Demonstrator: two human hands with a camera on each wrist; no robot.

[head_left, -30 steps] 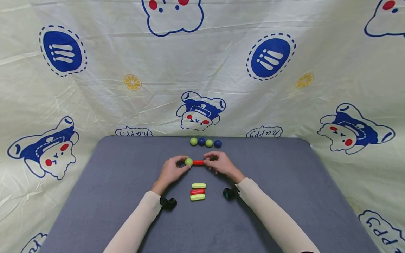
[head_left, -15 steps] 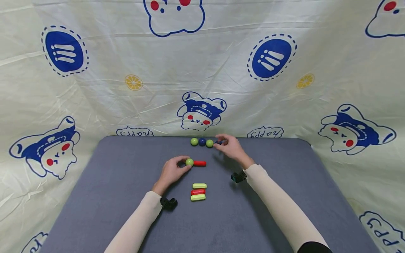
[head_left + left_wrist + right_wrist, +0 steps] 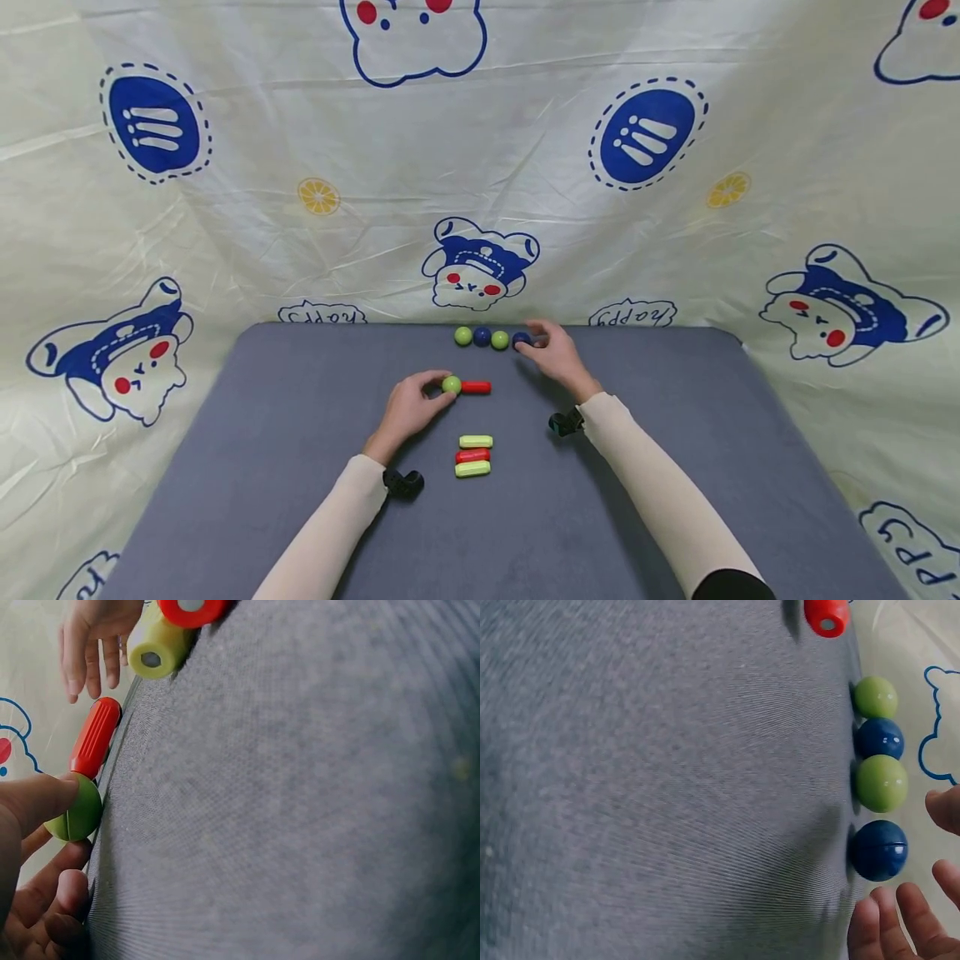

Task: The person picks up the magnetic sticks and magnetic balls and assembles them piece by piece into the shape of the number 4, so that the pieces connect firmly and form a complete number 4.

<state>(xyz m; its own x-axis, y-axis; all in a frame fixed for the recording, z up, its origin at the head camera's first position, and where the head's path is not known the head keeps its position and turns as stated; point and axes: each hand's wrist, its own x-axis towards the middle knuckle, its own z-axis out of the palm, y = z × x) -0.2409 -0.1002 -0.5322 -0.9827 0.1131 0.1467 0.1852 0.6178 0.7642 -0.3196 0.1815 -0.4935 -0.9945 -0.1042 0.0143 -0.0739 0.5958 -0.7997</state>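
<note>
My left hand [image 3: 411,408] pinches a green ball [image 3: 452,385] between thumb and fingers at mid-table. A short red rod [image 3: 476,387] extends right from that ball, its end against it; the left wrist view shows the rod [image 3: 96,739] grooved along its length. My right hand [image 3: 557,353] reaches to the far edge, fingers spread around the rightmost blue ball [image 3: 521,340]. In the right wrist view a gap shows between the fingertips [image 3: 864,919] and this blue ball [image 3: 880,850].
Left of that blue ball, a green ball [image 3: 499,339], a blue ball [image 3: 482,336] and another green ball [image 3: 463,336] line the far edge. Nearer lie two yellow-green rods [image 3: 476,441] with a red rod [image 3: 472,456] between them. A printed curtain [image 3: 375,167] hangs behind the table.
My right hand has left the red rod's end and moved away and right to the last blue ball in the row. My left hand stays on the green ball.
</note>
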